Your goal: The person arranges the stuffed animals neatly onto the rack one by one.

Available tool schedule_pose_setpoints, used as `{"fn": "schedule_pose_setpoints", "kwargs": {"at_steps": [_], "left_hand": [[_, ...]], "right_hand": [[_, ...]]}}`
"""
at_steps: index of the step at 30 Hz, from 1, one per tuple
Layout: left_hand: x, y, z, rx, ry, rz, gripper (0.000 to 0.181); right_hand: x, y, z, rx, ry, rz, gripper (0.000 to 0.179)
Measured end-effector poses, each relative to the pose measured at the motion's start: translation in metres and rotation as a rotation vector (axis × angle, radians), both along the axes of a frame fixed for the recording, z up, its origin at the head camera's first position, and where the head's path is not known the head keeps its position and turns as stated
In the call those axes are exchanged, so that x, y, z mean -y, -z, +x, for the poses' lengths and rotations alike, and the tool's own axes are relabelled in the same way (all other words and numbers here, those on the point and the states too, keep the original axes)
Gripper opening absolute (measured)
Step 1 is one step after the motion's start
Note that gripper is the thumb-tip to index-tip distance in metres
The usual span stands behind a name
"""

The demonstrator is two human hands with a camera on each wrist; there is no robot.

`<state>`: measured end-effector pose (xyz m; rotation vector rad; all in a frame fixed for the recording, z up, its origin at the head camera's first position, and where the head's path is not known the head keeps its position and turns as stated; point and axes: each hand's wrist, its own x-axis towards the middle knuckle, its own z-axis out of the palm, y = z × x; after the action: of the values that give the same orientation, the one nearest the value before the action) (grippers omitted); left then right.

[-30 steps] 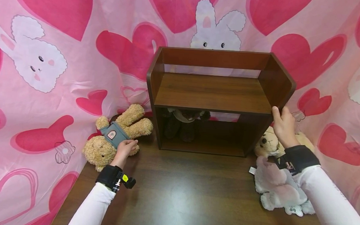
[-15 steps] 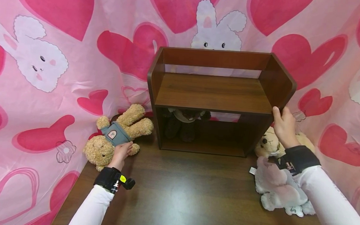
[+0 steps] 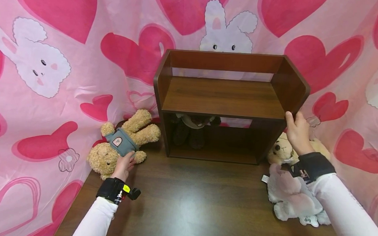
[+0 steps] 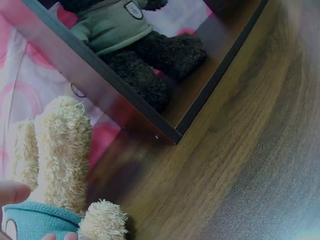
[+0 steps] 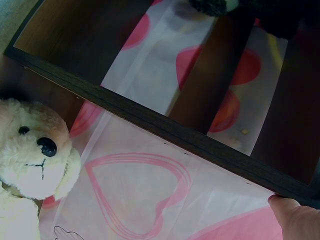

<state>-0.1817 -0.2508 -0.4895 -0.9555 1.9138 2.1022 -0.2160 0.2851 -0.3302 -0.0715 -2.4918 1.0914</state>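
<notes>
A tan curly teddy bear [image 3: 117, 147] in a blue-grey top lies on its back at the left. My left hand [image 3: 123, 166] is at its side near one arm, and the left wrist view has the thumb [image 4: 12, 192] and fingertips apart over the top [image 4: 42, 217]. Any contact there is hard to tell. With the right hand [image 3: 297, 133] I hold the right side panel of a brown wooden shelf [image 3: 223, 96], thumb on its front edge. A dark brown bear [image 4: 165, 60] in a grey-green top sits in the shelf's lower compartment, at its left.
Right of the shelf lies a cream plush dog [image 5: 37, 150], partly behind my right arm. Before it is a grey-pink plush toy [image 3: 297, 197] with a tag. Pink heart-and-rabbit cloth [image 3: 117, 14] hangs behind and beside the wooden table [image 3: 186, 205].
My left hand has drawn back a little toward me and left along the tan bear, and its fingers have spread. The right hand, shelf and plush toys have stayed put.
</notes>
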Motion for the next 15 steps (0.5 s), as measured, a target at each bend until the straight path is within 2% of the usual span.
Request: {"fn": "schedule_pose_setpoints", "kwargs": {"at_steps": [1, 3, 6, 7, 8, 9, 10, 11, 13, 15], "left_hand": [[0.004, 0.007, -0.001, -0.019, -0.002, 0.035, 0.074], [0.026, 0.051, -0.020, -0.032, -0.035, 0.064, 0.078], [0.066, 0.130, -0.055, -0.036, -0.064, 0.118, 0.089], [0.078, 0.154, -0.065, -0.038, -0.069, 0.136, 0.091], [0.090, 0.179, -0.078, -0.023, -0.084, 0.124, 0.095], [0.094, 0.189, -0.082, -0.021, -0.092, 0.126, 0.095], [0.098, 0.196, -0.086, -0.021, -0.086, 0.134, 0.091], [0.089, 0.177, -0.076, -0.026, -0.083, 0.158, 0.084], [0.079, 0.155, -0.067, -0.011, -0.102, 0.167, 0.076], [0.062, 0.120, -0.051, 0.003, -0.117, 0.185, 0.073]], "right_hand": [[0.000, 0.000, 0.000, 0.000, 0.000, 0.000, 0.048], [0.000, 0.001, -0.001, 0.001, -0.001, 0.001, 0.048], [-0.001, 0.002, -0.001, 0.005, -0.002, 0.001, 0.047], [-0.001, 0.002, -0.001, 0.005, -0.003, 0.002, 0.047], [-0.001, 0.002, -0.001, 0.005, -0.003, 0.002, 0.046], [-0.001, 0.002, -0.001, 0.004, -0.002, 0.003, 0.046], [-0.001, 0.002, 0.000, 0.003, -0.001, 0.004, 0.047], [-0.001, 0.002, 0.000, 0.002, -0.002, 0.003, 0.047], [-0.001, 0.002, -0.001, -0.002, -0.001, 0.007, 0.047], [-0.001, 0.002, 0.000, -0.004, 0.000, 0.008, 0.047]]}}
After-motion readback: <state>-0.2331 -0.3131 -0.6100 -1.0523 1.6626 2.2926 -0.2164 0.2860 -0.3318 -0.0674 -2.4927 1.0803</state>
